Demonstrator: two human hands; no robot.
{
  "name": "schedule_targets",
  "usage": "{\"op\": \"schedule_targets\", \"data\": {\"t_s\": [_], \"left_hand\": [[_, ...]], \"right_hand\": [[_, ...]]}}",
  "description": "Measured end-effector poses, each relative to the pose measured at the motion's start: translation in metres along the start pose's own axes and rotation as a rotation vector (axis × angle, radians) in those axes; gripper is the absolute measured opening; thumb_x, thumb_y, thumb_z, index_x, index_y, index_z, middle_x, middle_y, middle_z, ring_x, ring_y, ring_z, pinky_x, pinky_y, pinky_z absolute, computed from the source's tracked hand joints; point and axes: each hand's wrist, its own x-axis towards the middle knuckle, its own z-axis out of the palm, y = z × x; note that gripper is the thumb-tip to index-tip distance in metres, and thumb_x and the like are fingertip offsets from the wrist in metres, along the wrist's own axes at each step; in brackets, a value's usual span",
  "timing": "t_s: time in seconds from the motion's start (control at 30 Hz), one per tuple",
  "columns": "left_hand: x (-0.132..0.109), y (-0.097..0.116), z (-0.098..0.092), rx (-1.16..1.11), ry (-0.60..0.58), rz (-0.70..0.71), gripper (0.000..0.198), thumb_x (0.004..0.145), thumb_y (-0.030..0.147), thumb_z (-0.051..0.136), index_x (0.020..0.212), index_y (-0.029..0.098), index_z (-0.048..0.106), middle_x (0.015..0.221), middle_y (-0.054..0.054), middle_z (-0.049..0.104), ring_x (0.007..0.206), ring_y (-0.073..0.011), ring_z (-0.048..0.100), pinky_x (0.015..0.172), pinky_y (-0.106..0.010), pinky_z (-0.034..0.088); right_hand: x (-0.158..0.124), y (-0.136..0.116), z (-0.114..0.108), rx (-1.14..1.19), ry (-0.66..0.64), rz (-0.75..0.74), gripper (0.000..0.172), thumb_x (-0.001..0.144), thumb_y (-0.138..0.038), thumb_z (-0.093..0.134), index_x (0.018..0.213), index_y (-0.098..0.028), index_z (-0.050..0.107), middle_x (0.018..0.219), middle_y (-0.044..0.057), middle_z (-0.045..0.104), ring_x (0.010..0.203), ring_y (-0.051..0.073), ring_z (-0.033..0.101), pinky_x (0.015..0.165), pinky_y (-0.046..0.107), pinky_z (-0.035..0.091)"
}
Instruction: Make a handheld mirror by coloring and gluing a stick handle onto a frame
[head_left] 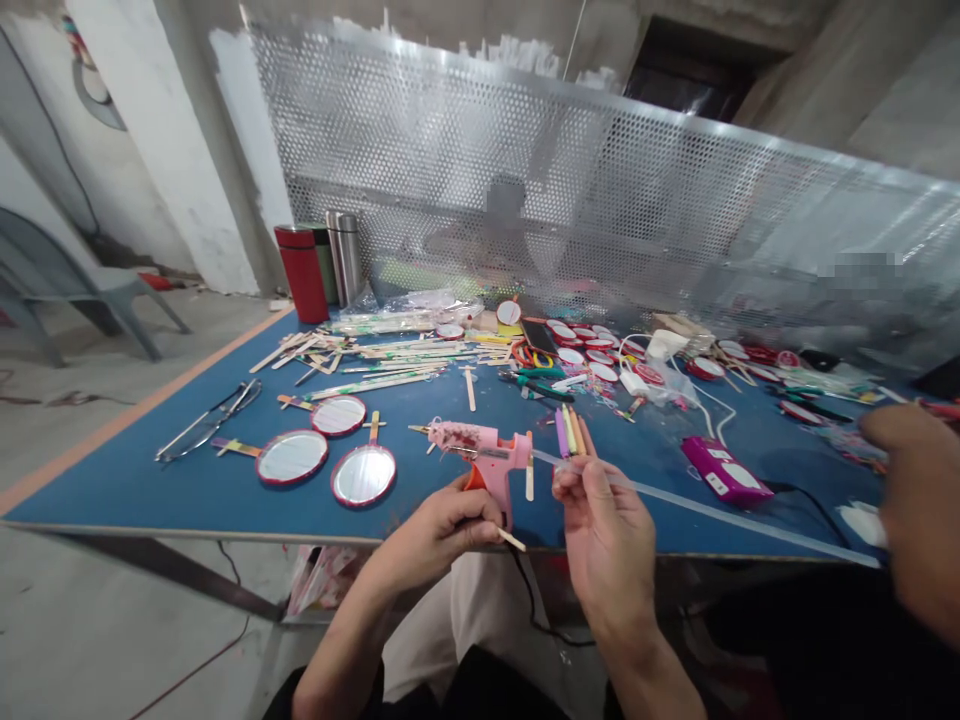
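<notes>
A pink hot glue gun (491, 460) is in my left hand (446, 525), gripped around its handle, nozzle toward the left. A small wooden stick (513, 540) juts from the same hand's fingers. My right hand (607, 530) is closed in a pinch on a long translucent glue stick (720, 508). The glue stick runs from the gun's rear out to the right. Several coloured sticks (571, 430) lie just beyond my right fingers. Left of the gun lie round mirrors (364, 475) with red rims and short stick handles.
Glasses (214, 425) lie at the table's left. Wooden sticks (382, 352), pliers (538, 388) and more red-rimmed mirrors (600, 372) are spread behind. A red bottle (301, 275) stands at the back left. At right are a purple power strip (724, 475) and another person's arm (919, 500).
</notes>
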Motion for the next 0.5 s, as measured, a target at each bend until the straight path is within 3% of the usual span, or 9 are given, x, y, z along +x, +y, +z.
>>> {"op": "schedule_targets", "data": {"t_s": [0.17, 0.5], "left_hand": [[-0.002, -0.003, 0.0, -0.156, 0.086, -0.042, 0.035, 0.092, 0.045, 0.05, 0.074, 0.016, 0.059, 0.073, 0.0, 0.056, 0.077, -0.0136, 0.05, 0.073, -0.025, 0.039], [-0.003, -0.004, -0.004, -0.068, 0.115, -0.054, 0.035, 0.092, 0.044, 0.051, 0.076, 0.017, 0.065, 0.071, -0.001, 0.056, 0.078, -0.0146, 0.048, 0.074, -0.026, 0.038]], "right_hand": [[-0.005, 0.009, 0.0, -0.031, -0.014, -0.06, 0.022, 0.076, -0.039, 0.074, 0.075, -0.018, 0.068, 0.072, -0.002, 0.06, 0.063, 0.01, 0.055, 0.061, 0.024, 0.044], [-0.003, 0.012, 0.003, -0.102, 0.05, -0.053, 0.022, 0.067, -0.034, 0.079, 0.064, -0.016, 0.067, 0.066, -0.001, 0.062, 0.058, 0.011, 0.055, 0.057, 0.026, 0.046]]}}
